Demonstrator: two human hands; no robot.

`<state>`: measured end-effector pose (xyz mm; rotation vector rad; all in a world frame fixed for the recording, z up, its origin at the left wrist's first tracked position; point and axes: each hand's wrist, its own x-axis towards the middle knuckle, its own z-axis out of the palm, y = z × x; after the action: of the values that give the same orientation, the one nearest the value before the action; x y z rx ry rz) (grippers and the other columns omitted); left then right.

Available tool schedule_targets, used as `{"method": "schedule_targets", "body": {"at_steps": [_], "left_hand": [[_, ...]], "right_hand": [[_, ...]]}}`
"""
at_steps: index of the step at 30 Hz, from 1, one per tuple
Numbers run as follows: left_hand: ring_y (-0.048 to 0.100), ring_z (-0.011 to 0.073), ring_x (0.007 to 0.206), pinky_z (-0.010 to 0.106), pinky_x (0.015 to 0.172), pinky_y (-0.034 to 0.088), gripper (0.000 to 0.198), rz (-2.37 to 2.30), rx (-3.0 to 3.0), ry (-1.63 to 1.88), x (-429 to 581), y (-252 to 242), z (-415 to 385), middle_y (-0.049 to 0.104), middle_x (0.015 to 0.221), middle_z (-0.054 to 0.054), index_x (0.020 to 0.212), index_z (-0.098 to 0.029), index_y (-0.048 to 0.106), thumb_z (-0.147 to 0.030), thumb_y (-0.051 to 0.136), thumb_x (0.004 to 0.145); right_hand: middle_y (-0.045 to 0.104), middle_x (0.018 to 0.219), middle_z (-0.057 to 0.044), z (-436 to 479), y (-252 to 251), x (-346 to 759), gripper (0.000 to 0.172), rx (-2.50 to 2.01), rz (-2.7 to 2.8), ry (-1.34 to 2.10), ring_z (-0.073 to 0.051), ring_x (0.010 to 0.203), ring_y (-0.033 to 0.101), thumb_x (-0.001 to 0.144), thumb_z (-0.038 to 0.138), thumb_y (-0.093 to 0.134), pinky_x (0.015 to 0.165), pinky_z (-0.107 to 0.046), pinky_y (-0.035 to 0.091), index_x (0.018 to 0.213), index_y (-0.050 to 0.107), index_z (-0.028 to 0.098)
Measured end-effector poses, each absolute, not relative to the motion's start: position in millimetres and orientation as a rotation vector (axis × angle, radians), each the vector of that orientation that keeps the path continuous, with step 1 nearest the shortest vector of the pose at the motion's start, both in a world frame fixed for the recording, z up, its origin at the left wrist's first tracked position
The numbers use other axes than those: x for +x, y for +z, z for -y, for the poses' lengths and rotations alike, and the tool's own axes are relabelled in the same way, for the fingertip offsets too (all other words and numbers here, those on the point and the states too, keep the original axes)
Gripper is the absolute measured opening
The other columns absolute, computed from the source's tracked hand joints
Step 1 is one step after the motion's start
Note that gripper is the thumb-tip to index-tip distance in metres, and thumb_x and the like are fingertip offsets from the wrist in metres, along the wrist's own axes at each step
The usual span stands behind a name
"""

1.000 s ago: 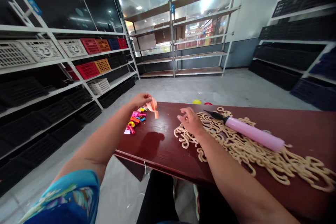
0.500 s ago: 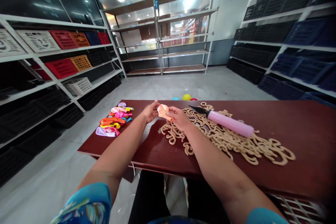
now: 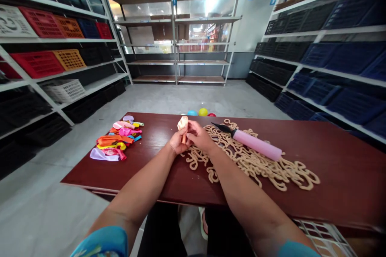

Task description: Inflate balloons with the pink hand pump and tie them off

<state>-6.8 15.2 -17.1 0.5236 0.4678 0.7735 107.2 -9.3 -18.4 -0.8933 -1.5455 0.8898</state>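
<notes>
A limp peach-orange balloon (image 3: 182, 123) is held upright over the table, its neck pointing down. My left hand (image 3: 177, 143) is closed round its lower part, with the thumb in front. My right hand (image 3: 199, 135) is beside it, fingers bent and pinching at the balloon's neck; the left thumb and fingers partly cover that contact. Just right of my hands, a pink balloon pump (image 3: 257, 144) with a black nozzle rests on a heap of tan curled cords (image 3: 241, 158). Flat balloons in several colours (image 3: 116, 138) are piled at the table's left.
The dark red table (image 3: 144, 172) spans the space before me. Blue, yellow and red inflated balloons (image 3: 203, 112) show beyond its far edge. Shelves with crates (image 3: 39, 64) stand left, dark crates (image 3: 319, 60) right, and a metal rack (image 3: 176, 48) at the back.
My left hand has moved in from beside the balloon and closed round it. The balloon has turned more upright, neck down. The camera view has shifted to the right.
</notes>
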Motion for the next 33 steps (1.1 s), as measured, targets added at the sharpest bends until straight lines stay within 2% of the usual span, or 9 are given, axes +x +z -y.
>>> {"method": "schedule_targets", "body": {"at_steps": [2, 6, 8, 11, 13, 17, 20, 28, 33], "left_hand": [[0.059, 0.0129, 0.055, 0.022, 0.052, 0.045, 0.031, -0.509, 0.527, 0.799, -8, -18, -19, 0.062, 0.064, 0.008, 0.082, -0.010, 0.063, -0.032, 0.043, 0.087], [0.062, 0.0157, 0.070, 0.026, 0.060, 0.049, 0.033, -0.478, 0.465, 1.012, -16, -15, -30, 0.065, 0.082, 0.013, 0.084, -0.009, 0.061, -0.032, 0.039, 0.089], [0.058, 0.0115, 0.059, 0.023, 0.052, 0.046, 0.030, -0.489, 0.389, 1.116, -22, -13, -36, 0.064, 0.078, 0.010, 0.083, -0.010, 0.059, -0.032, 0.039, 0.089], [0.038, 0.0040, 0.038, 0.015, 0.035, 0.030, 0.024, -0.451, 0.278, 1.148, -29, -12, -41, 0.054, 0.059, 0.001, 0.082, -0.013, 0.057, -0.029, 0.041, 0.089], [0.029, 0.0030, 0.035, 0.014, 0.032, 0.021, 0.021, -0.397, 0.228, 1.131, -32, -12, -42, 0.044, 0.053, -0.003, 0.082, -0.014, 0.056, -0.028, 0.042, 0.089], [0.028, 0.0044, 0.036, 0.017, 0.034, 0.025, 0.016, -0.319, 0.162, 1.139, -35, -9, -42, 0.040, 0.052, -0.004, 0.080, -0.015, 0.054, -0.027, 0.046, 0.086], [0.031, 0.0056, 0.037, 0.019, 0.037, 0.029, 0.010, -0.268, 0.104, 1.154, -36, -8, -40, 0.042, 0.054, -0.003, 0.079, -0.015, 0.053, -0.020, 0.046, 0.083], [0.034, 0.0048, 0.039, 0.018, 0.041, 0.030, 0.014, -0.233, 0.027, 1.125, -34, -18, -43, 0.043, 0.054, -0.005, 0.083, -0.016, 0.052, -0.007, 0.041, 0.083], [0.035, 0.0042, 0.040, 0.017, 0.043, 0.031, 0.013, -0.278, -0.012, 1.163, -35, -19, -45, 0.042, 0.054, -0.005, 0.079, -0.018, 0.050, -0.008, 0.042, 0.084]], "right_hand": [[0.054, 0.123, -0.004, 10, -21, 110, 0.055, -1.041, 1.616, 0.690, -0.017, 0.102, 0.056, 0.072, 0.015, 0.051, 0.085, -0.035, 0.048, 0.125, 0.043, 0.026], [0.056, 0.118, -0.006, 12, -14, 122, 0.047, -1.286, 1.633, 0.294, -0.019, 0.101, 0.055, 0.075, 0.023, 0.051, 0.085, -0.036, 0.046, 0.122, 0.046, 0.021], [0.058, 0.115, -0.008, 12, -4, 133, 0.044, -1.397, 1.577, 0.196, -0.018, 0.095, 0.057, 0.077, 0.026, 0.050, 0.084, -0.035, 0.046, 0.120, 0.046, 0.019], [0.060, 0.111, -0.010, 17, 16, 159, 0.042, -1.660, 1.546, 0.142, -0.018, 0.087, 0.059, 0.078, 0.031, 0.051, 0.083, -0.035, 0.046, 0.117, 0.049, 0.017], [0.060, 0.110, -0.011, 27, 27, 183, 0.039, -1.904, 1.584, 0.043, -0.023, 0.097, 0.056, 0.078, 0.036, 0.051, 0.086, -0.039, 0.042, 0.112, 0.053, 0.018], [0.055, 0.118, -0.017, 63, 30, 234, 0.053, -2.469, 1.521, -0.151, -0.034, 0.105, 0.051, 0.075, 0.053, 0.050, 0.084, -0.051, 0.037, 0.115, 0.054, 0.019], [0.056, 0.115, -0.019, 92, 18, 261, 0.057, -2.757, 1.464, -0.078, -0.036, 0.102, 0.053, 0.074, 0.056, 0.050, 0.079, -0.054, 0.036, 0.117, 0.052, 0.020], [0.056, 0.116, -0.012, 128, 10, 231, 0.040, -2.454, 1.730, -0.602, -0.026, 0.103, 0.050, 0.082, 0.029, 0.044, 0.089, -0.044, 0.030, 0.122, 0.046, 0.020], [0.055, 0.117, -0.010, 151, 14, 183, 0.041, -2.067, 1.979, -0.722, -0.023, 0.105, 0.047, 0.082, 0.029, 0.047, 0.092, -0.040, 0.028, 0.122, 0.045, 0.020]]}}
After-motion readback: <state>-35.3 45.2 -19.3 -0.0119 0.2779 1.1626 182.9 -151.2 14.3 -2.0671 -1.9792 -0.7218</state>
